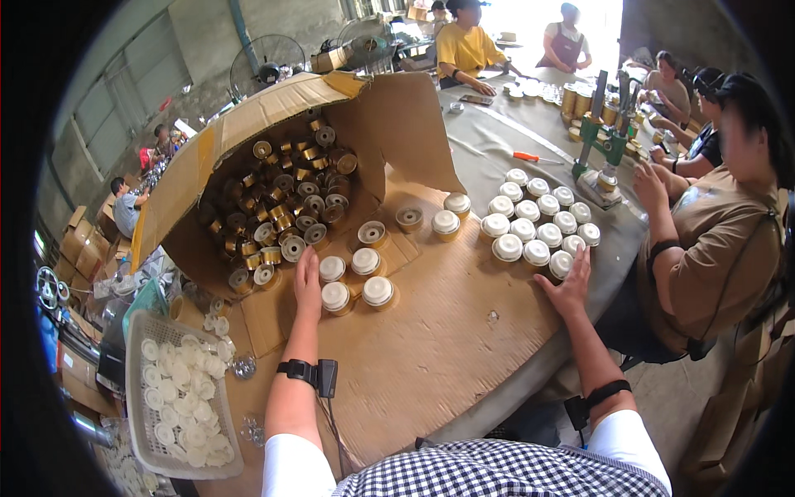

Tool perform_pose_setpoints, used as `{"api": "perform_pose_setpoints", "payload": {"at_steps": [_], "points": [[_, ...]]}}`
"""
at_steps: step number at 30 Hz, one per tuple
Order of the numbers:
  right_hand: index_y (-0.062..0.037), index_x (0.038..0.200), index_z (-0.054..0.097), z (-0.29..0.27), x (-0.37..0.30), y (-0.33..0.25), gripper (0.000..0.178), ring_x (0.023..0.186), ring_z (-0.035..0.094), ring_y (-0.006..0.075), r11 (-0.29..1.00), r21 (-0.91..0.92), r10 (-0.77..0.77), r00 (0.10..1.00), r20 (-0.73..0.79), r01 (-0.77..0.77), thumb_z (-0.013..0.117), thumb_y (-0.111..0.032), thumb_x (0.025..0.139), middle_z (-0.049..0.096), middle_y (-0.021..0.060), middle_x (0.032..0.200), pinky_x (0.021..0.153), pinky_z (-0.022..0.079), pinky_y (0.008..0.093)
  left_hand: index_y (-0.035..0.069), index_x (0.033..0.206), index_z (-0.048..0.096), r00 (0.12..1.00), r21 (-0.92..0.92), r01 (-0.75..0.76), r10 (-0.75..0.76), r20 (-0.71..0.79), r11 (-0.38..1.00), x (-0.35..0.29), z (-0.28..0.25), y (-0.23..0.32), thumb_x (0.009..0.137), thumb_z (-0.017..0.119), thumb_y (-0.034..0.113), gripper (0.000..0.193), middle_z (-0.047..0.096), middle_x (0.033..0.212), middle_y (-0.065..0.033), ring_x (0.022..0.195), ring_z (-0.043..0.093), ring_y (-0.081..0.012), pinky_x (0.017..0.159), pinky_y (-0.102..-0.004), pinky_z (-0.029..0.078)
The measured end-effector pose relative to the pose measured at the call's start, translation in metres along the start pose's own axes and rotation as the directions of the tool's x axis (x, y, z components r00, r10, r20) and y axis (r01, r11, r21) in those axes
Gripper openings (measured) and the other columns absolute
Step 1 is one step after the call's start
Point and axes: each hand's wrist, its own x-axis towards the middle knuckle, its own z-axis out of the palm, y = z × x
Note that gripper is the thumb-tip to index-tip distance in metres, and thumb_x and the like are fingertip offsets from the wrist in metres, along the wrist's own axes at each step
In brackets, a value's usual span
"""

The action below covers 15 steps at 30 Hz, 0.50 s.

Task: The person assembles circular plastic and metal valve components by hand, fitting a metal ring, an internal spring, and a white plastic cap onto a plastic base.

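Observation:
My left hand [308, 286] is held on edge with straight fingers, beside a small group of gold cylinders with white caps [334, 296]; it grips nothing. Spread fingers of my right hand [570, 291] rest at the near right side of a larger cluster of white-capped gold cylinders [536, 252], by its nearest piece. Between the two groups stand a pair of capped cylinders [445, 223] and an uncapped gold one [409, 218]. Another uncapped cylinder [372, 234] stands behind the left group. Whether my right fingertips touch the caps, I cannot tell.
A tipped cardboard box [199, 195] spills many gold cylinders toward me. Left of it a basket [137, 389] holds loose white caps. Flat cardboard [447, 331] covers the table. A green press [603, 141], an orange-handled screwdriver [527, 156] and a seated co-worker [716, 240] are at right.

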Motion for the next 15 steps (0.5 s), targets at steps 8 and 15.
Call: {"api": "perform_pose_setpoints", "payload": {"at_steps": [8, 15], "points": [[-0.008, 0.161, 0.015, 0.001, 0.0, 0.007, 0.134, 0.147, 0.029, 0.0452, 0.998, -0.056, 0.007, 0.999, 0.033, -0.005, 0.091, -0.057, 0.063, 0.02, 0.0281, 0.163, 0.12, 0.031, 0.0503, 0.001, 0.143, 0.054, 0.982, -0.379, 0.132, -0.069, 0.174, 0.916, -0.029, 0.087, 0.0, 0.102, 0.06, 0.033, 0.053, 0.053, 0.147, -0.0167, 0.139, 0.047, -0.0276, 0.117, -0.0391, 0.035], [-0.0028, 0.16, 0.016, -0.011, 0.0, -0.004, 0.132, 0.146, 0.03, 0.0463, 0.998, -0.035, 0.056, 0.997, 0.055, -0.054, 0.091, -0.056, 0.065, 0.023, 0.0301, 0.161, 0.119, 0.03, 0.0502, -0.001, 0.146, 0.046, 0.989, -0.174, -0.105, 0.121, 0.083, 0.979, -0.051, 0.191, 0.079, 0.083, 0.081, 0.045, 0.085, 0.043, 0.151, -0.0275, 0.143, 0.039, -0.0421, 0.118, -0.0487, 0.033]]}}
